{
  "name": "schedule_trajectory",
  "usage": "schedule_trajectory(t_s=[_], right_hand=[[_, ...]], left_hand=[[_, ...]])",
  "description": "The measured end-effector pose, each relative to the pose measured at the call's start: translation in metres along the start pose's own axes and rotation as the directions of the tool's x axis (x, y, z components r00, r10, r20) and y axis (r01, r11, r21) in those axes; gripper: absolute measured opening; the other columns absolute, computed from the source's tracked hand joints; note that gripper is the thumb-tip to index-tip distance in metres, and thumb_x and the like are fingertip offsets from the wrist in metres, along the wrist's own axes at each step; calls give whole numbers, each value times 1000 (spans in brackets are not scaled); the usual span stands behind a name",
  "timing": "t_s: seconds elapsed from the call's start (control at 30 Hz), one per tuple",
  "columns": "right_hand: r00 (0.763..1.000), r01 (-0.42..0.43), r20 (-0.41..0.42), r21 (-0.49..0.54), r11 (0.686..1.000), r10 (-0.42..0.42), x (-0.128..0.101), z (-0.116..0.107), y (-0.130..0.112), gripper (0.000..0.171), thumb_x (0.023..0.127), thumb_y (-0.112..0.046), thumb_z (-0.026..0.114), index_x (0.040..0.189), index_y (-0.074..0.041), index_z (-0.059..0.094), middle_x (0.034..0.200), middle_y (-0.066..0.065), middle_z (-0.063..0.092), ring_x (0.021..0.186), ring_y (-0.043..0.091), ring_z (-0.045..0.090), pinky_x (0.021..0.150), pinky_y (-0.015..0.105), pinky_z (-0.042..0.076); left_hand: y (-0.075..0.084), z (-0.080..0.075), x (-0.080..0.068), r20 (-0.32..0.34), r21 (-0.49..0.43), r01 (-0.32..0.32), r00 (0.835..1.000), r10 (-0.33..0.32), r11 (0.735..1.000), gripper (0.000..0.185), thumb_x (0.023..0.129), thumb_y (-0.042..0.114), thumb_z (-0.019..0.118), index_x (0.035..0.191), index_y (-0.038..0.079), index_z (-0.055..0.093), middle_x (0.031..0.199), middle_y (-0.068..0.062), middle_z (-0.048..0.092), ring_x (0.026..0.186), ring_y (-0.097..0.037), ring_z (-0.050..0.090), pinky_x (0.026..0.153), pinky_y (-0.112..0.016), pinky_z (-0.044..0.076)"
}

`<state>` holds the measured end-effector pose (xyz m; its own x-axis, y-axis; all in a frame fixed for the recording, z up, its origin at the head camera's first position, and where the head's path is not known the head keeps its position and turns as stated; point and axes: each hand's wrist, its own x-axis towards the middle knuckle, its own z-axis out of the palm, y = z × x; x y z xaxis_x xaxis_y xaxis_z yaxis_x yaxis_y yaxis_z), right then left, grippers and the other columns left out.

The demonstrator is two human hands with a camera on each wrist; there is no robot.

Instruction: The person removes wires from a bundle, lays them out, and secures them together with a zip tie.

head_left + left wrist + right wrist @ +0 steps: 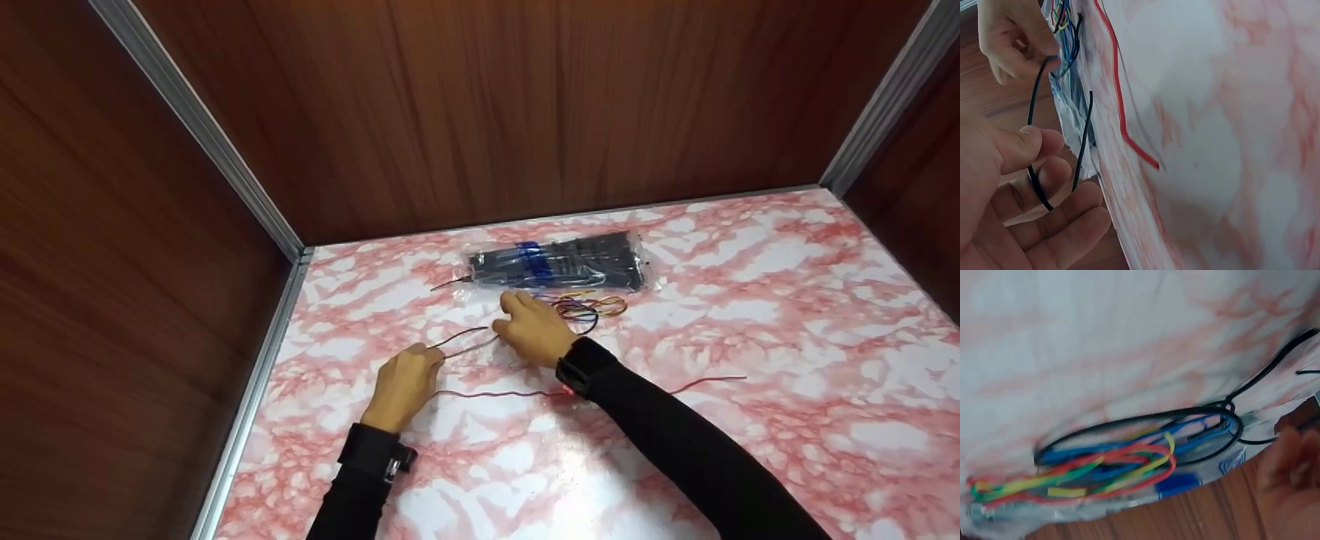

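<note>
My left hand (405,382) pinches a thin black wire (1083,140) between thumb and index finger. Past that pinch the wire curves by the other fingers, and its loose end points up. To the right, my right hand (536,330) grips the same wire at its fingertips, so a short length spans the two hands. A bundle of coloured wires (1129,461), in black, blue, red, yellow and green, lies beside the right hand, with black loops around it. One red wire (495,394) stretches across the table, passing under the right forearm.
Behind the bundle lies a clear plastic bag (585,262) of long black strips with a blue label. The red-and-white marbled table (810,315) meets brown wood-grain panels (525,112) at the back and sides, with metal framing (217,165) at the corners.
</note>
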<state>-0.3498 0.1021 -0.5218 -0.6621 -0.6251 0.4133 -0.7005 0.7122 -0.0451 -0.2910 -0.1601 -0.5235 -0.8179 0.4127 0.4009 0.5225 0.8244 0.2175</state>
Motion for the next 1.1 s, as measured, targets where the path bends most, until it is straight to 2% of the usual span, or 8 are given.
schedule_trajectory(t_s=[0.1, 0.23, 0.33, 0.43, 0.57, 0.67, 0.83, 1.1], right_hand=[[975, 186, -97, -147, 972, -201, -7, -13, 6, 9, 89, -5, 55, 87, -13, 60, 93, 8, 55, 85, 29, 52, 70, 42, 40], [940, 251, -187, -184, 950, -285, -23, -34, 17, 18, 84, 3, 52, 88, -13, 59, 75, 3, 56, 70, 26, 55, 69, 41, 38], [940, 223, -236, -117, 968, -245, -41, -47, 30, 24, 80, 5, 53, 90, -13, 64, 75, 2, 59, 67, 23, 58, 65, 40, 39], [951, 191, -251, 11, 982, -182, -61, -55, 43, 24, 83, 5, 59, 94, -13, 70, 85, 2, 66, 78, 21, 63, 69, 39, 45], [977, 124, -191, 173, 977, -90, -87, -63, 54, 20, 87, 1, 66, 103, -11, 72, 100, 3, 70, 92, 20, 65, 81, 37, 50], [990, 55, -141, 240, 969, -21, -106, -72, 60, 20, 88, 1, 66, 105, -8, 71, 98, 3, 69, 91, 18, 64, 81, 35, 51], [993, 14, -119, 313, 950, 24, -133, -88, 75, 15, 87, 2, 68, 99, -5, 73, 88, 3, 67, 82, 14, 63, 73, 31, 52], [996, -71, -33, 323, 944, 86, -177, -100, 89, 15, 84, 1, 72, 94, -9, 76, 78, -4, 64, 69, 6, 59, 60, 26, 49]], left_hand=[[-2, -3, -1, -20, -21, 9, 1000, -10, 1000, 13, 89, 3, 65, 94, 11, 73, 77, -3, 61, 71, -25, 65, 58, -42, 52], [-5, -8, 0, -54, -27, -10, 998, 8, 1000, 14, 89, -1, 64, 93, 9, 73, 76, -6, 63, 70, -27, 65, 58, -42, 52], [-6, -8, -2, -91, -16, -10, 996, 8, 1000, 11, 89, 1, 65, 90, 8, 73, 75, -7, 63, 70, -27, 65, 58, -41, 52], [-4, -6, -4, -104, -9, -26, 994, 25, 1000, 9, 89, 3, 67, 89, 9, 73, 75, -6, 63, 69, -25, 65, 58, -40, 53], [0, -3, -3, -91, 16, -87, 992, 88, 996, 11, 87, 0, 66, 84, 9, 69, 73, -3, 58, 67, -22, 63, 57, -36, 52], [2, -2, -3, -68, 37, -115, 991, 117, 993, 17, 83, -9, 65, 81, 8, 66, 74, -3, 55, 68, -20, 61, 56, -32, 51], [2, -4, -7, -47, 39, -121, 991, 123, 992, 20, 80, -14, 64, 83, 6, 66, 78, -5, 55, 71, -22, 62, 55, -31, 51], [12, -2, -9, -13, 18, -162, 987, 162, 987, 15, 85, -4, 67, 78, 9, 63, 74, -1, 54, 64, -20, 61, 51, -32, 48]])
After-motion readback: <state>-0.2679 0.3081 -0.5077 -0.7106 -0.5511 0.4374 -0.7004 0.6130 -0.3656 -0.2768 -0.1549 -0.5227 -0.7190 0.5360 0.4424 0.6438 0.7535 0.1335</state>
